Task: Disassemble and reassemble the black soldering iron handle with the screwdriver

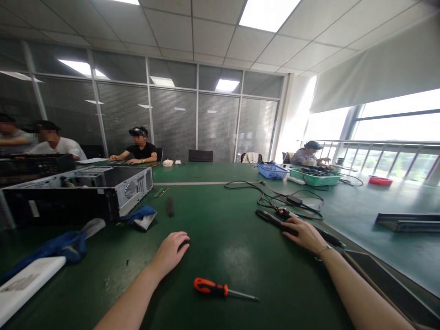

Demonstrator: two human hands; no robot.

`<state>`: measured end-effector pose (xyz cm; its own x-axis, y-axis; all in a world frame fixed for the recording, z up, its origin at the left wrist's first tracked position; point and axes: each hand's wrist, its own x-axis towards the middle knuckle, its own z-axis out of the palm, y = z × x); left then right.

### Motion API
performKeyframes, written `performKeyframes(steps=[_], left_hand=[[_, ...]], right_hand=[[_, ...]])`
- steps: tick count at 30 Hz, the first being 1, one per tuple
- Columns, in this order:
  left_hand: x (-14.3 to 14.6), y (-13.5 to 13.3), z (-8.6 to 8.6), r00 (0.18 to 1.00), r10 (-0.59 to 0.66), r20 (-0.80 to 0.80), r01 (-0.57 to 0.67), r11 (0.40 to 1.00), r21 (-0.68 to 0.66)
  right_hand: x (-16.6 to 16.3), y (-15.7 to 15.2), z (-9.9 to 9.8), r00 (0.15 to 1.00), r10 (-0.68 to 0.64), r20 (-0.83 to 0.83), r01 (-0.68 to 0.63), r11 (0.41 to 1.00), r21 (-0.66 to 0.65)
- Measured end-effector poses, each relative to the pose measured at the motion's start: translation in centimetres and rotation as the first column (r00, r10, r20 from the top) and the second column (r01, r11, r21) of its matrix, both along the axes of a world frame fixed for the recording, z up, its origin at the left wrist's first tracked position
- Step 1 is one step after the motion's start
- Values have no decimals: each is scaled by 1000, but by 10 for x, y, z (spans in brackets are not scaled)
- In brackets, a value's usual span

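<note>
My left hand (173,250) rests on the green table (223,229), its fingers loosely bent and the thumb apart from them; I see nothing held in it. My right hand (302,233) lies over a long black tool (270,217), fingers stretched out across it and thumb apart. Part of that tool is hidden under the hand. Close to its fingers is a small red and silver piece (283,211). Between my forearms lies a screwdriver (215,288) with an orange and black handle, its shaft pointing right.
An opened computer case (117,192) stands at the left, near blue gloves (140,215), a white box (30,284) and green memory sticks (161,192). Cables (295,200) lie at the right, before a blue basket (272,172) and a green basket (316,179). Several people sit around the tables.
</note>
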<state>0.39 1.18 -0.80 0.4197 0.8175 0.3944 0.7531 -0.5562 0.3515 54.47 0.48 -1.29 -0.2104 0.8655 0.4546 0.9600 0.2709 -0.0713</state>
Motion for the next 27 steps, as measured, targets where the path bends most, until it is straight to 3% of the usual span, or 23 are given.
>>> performKeyframes(steps=[3, 5, 8, 9, 11, 14, 19, 24, 27], left_hand=[[0, -1, 0, 1000, 0, 2, 0, 1000, 0], [-1, -1, 1, 1000, -1, 3, 1, 1000, 0], [0, -2, 1, 1000, -1, 6, 1, 1000, -3], [0, -2, 2, 1000, 1, 8, -1, 1000, -4], [0, -3, 2, 1000, 2, 13, -2, 1000, -7], [1, -3, 2, 1000, 1, 20, -1, 1000, -15], [1, -2, 3, 1000, 4, 23, -4, 1000, -19], [3, -2, 3, 1000, -3, 11, 3, 1000, 3], [2, -1, 2, 1000, -2, 7, 2, 1000, 0]], right_hand=[[-4, 0, -1, 996, -51, -69, 52, 999, 2], [2, 1, -4, 971, -227, -81, 235, 966, 112], [24, 2, -12, 799, -597, -71, 596, 773, 219], [33, 2, -15, 733, -678, -59, 676, 715, 177], [49, 2, -20, 662, -749, -30, 749, 662, 21], [60, 3, -22, 680, -733, -19, 726, 676, -123], [49, 6, -16, 748, -664, -15, 663, 748, -25], [40, 6, -14, 769, -639, 26, 639, 769, -15], [35, 6, -13, 751, -660, 38, 660, 751, 4]])
